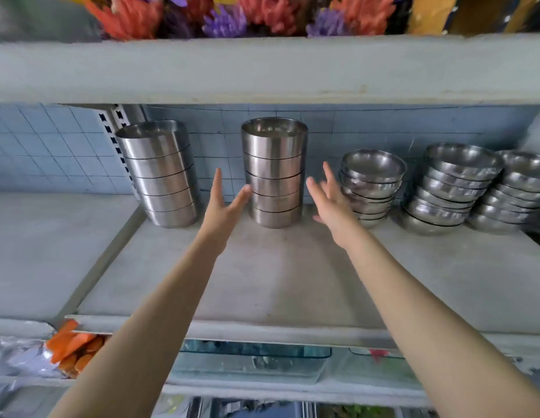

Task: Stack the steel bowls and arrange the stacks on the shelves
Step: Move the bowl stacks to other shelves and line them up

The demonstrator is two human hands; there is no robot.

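Observation:
A tall stack of straight-sided steel bowls [274,173] stands at the back middle of the grey shelf [262,282]. My left hand [222,203] is open beside it, its thumb tip at the stack's left wall. My right hand [330,200] is open just right of the stack, fingers spread, not touching it. A second stack of straight-sided bowls [160,173] stands further left. To the right are three stacks of rounded steel bowls: one [371,188] near my right hand, another [452,188] beyond it, the last [516,191] at the right edge.
The upper shelf [262,67] hangs low over the stacks and carries colourful artificial flowers [232,16]. A slotted upright [114,137] runs down the blue tiled wall. Below the shelf front lie orange packets [72,348] and clear containers [253,360].

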